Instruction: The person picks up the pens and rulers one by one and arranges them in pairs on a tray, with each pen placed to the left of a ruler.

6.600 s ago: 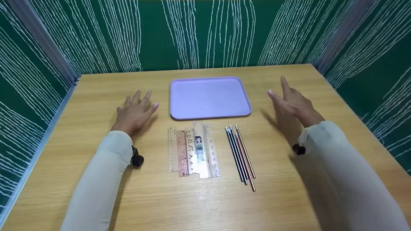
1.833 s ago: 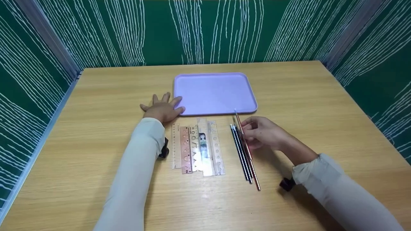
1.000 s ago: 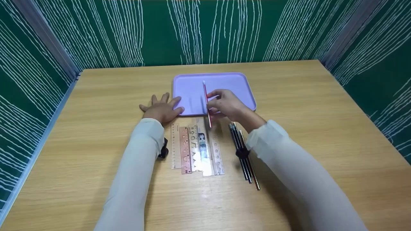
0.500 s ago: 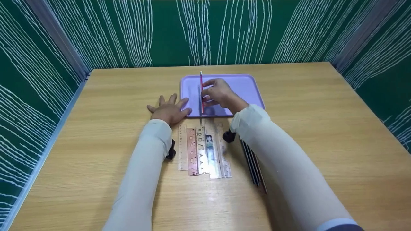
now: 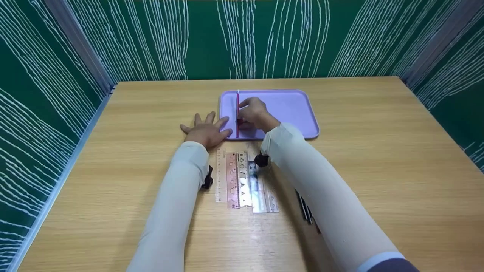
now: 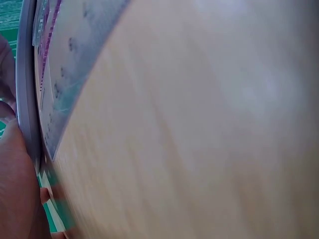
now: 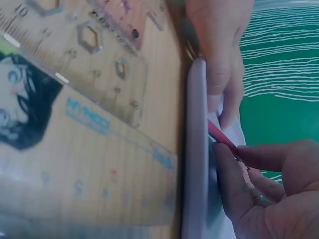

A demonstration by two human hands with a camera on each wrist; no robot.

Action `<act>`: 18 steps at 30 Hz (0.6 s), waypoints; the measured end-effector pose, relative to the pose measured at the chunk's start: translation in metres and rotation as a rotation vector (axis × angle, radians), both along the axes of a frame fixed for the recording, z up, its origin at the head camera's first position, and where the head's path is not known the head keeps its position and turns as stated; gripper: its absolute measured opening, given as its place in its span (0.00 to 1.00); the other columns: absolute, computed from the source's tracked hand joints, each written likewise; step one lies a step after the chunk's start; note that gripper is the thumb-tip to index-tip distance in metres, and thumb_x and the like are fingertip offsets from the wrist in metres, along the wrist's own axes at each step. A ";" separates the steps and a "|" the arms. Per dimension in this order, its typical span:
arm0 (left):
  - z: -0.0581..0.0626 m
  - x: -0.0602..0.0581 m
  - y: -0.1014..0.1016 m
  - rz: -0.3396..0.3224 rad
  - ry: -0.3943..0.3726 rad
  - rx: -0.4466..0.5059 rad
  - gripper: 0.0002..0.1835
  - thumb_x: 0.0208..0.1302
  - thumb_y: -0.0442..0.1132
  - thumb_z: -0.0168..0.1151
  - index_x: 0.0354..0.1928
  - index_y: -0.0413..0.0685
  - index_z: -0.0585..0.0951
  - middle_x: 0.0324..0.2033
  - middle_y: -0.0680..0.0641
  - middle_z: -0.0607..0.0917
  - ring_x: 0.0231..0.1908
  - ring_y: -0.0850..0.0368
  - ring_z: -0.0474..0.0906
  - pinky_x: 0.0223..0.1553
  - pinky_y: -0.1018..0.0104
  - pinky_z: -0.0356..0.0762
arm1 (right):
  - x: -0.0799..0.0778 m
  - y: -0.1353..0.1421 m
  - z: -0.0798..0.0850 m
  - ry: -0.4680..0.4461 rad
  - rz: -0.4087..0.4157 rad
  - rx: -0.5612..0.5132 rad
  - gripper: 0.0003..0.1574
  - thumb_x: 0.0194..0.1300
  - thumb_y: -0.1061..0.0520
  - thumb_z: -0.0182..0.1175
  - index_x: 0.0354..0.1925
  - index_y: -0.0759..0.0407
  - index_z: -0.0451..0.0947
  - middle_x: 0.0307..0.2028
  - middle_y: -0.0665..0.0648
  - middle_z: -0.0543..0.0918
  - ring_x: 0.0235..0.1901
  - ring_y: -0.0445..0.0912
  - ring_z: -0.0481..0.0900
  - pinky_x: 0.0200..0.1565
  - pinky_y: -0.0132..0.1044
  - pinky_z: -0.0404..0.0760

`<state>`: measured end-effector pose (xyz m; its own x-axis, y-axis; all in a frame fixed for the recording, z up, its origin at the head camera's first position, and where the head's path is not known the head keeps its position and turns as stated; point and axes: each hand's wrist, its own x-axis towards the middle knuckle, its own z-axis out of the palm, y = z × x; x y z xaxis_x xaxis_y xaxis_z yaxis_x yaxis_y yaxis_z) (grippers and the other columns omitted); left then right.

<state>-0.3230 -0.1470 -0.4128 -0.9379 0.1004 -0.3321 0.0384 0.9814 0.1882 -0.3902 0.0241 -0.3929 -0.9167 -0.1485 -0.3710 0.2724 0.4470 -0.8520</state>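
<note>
My right hand [image 5: 254, 114] pinches a red pencil [image 5: 238, 113] between thumb and fingers, low over the left part of the purple tray [image 5: 280, 113]. The pencil points away from me, eraser end at the far side. In the right wrist view the red pencil [image 7: 224, 135] sits between the thumb and fingertips, just past the tray's rim [image 7: 196, 149]. My left hand [image 5: 207, 131] lies with fingers spread, thumb and forefinger on the tray's near left corner. The left wrist view shows part of that hand [image 6: 17, 184] against the tray's edge [image 6: 29, 89].
Several rulers lie side by side in front of the tray, among them a pink ruler [image 5: 232, 181] and a clear ruler [image 5: 221, 177]. Dark pencils [image 5: 303, 207] lie right of them, mostly hidden under my right forearm. Green walls with white lines stand behind the wooden table [image 5: 94, 181].
My right hand has picked the red pencil from the pencil group, carried it left and forward over the tray, and lowered it. My left hand moved earlier to the tray's corner and stays there.
</note>
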 end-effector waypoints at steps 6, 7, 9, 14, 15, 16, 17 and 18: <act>0.002 0.001 0.000 0.001 -0.011 0.001 0.36 0.72 0.74 0.33 0.80 0.84 0.46 0.83 0.50 0.40 0.79 0.27 0.29 0.62 0.10 0.34 | 0.002 -0.009 -0.005 0.109 0.010 0.221 0.21 0.66 0.64 0.65 0.57 0.62 0.80 0.48 0.59 0.84 0.43 0.48 0.85 0.44 0.36 0.89; 0.002 0.001 0.000 0.001 -0.012 0.004 0.36 0.72 0.74 0.33 0.80 0.84 0.46 0.83 0.50 0.40 0.79 0.27 0.29 0.62 0.10 0.34 | 0.003 -0.010 -0.005 0.122 0.011 0.263 0.19 0.65 0.63 0.66 0.55 0.61 0.81 0.47 0.58 0.84 0.44 0.48 0.85 0.46 0.36 0.88; 0.002 0.001 0.000 0.000 -0.015 0.005 0.36 0.73 0.74 0.33 0.80 0.84 0.46 0.83 0.50 0.40 0.79 0.27 0.29 0.62 0.10 0.34 | 0.004 -0.013 -0.006 0.138 0.014 0.319 0.15 0.64 0.61 0.68 0.50 0.60 0.84 0.46 0.57 0.86 0.43 0.48 0.84 0.48 0.37 0.86; 0.002 0.001 0.000 -0.001 -0.013 -0.004 0.36 0.72 0.74 0.33 0.79 0.85 0.45 0.83 0.50 0.40 0.79 0.28 0.29 0.62 0.10 0.34 | 0.007 -0.016 -0.007 0.150 0.024 0.340 0.15 0.63 0.59 0.71 0.48 0.59 0.84 0.43 0.56 0.86 0.40 0.47 0.85 0.46 0.37 0.86; 0.002 0.001 0.000 -0.001 -0.012 -0.006 0.36 0.72 0.74 0.33 0.79 0.85 0.45 0.83 0.51 0.40 0.79 0.28 0.29 0.62 0.10 0.34 | 0.008 -0.016 -0.007 0.151 0.027 0.337 0.15 0.64 0.58 0.71 0.49 0.59 0.84 0.43 0.56 0.85 0.40 0.47 0.85 0.44 0.36 0.87; 0.002 0.001 0.000 -0.001 -0.012 -0.007 0.36 0.72 0.74 0.33 0.79 0.85 0.45 0.83 0.50 0.40 0.79 0.28 0.28 0.62 0.10 0.34 | 0.008 -0.016 -0.007 0.150 0.031 0.335 0.16 0.64 0.58 0.71 0.49 0.59 0.83 0.43 0.56 0.85 0.40 0.47 0.85 0.43 0.36 0.86; 0.002 0.001 0.000 -0.001 -0.009 -0.007 0.36 0.72 0.74 0.33 0.79 0.85 0.45 0.83 0.50 0.40 0.79 0.28 0.29 0.62 0.10 0.34 | 0.008 -0.016 -0.007 0.145 0.031 0.331 0.16 0.64 0.57 0.71 0.50 0.59 0.83 0.43 0.56 0.85 0.40 0.46 0.85 0.42 0.35 0.86; 0.001 0.001 0.000 -0.002 -0.008 -0.008 0.36 0.72 0.74 0.33 0.79 0.85 0.45 0.83 0.50 0.40 0.79 0.28 0.29 0.62 0.10 0.34 | 0.009 -0.015 -0.007 0.145 0.031 0.331 0.16 0.64 0.56 0.71 0.50 0.59 0.83 0.43 0.55 0.84 0.40 0.46 0.85 0.41 0.34 0.86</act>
